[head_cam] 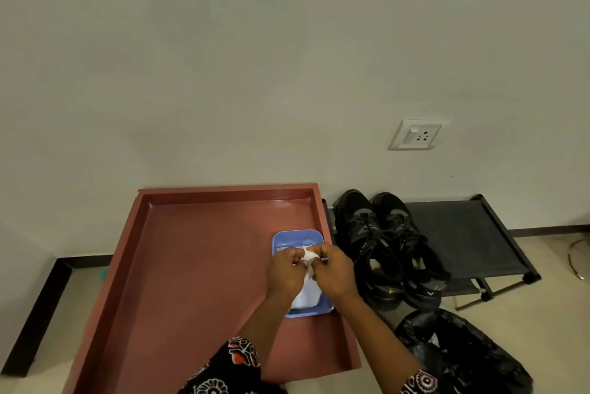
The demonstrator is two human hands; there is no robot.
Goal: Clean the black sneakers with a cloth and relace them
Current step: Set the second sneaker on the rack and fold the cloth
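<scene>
Centre frame: left hand (285,270) and right hand (332,269) both pinch the white cloth (308,288) over the blue tray (298,235); sneakers (383,247) sit untouched at right; wring evenly, keeping drips inside the tray.

Red-brown tray (178,266), blue dish (298,235)
White cloth (308,293); black-and-grey sneakers (383,243); black bag (463,352); black sleeves (223,371) with red-white flowers.

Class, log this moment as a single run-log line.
stage: cloth prep | left hand + right hand: grip cloth over blue tub | tub: on red tray | sneakers: untouched, right of tray
</scene>
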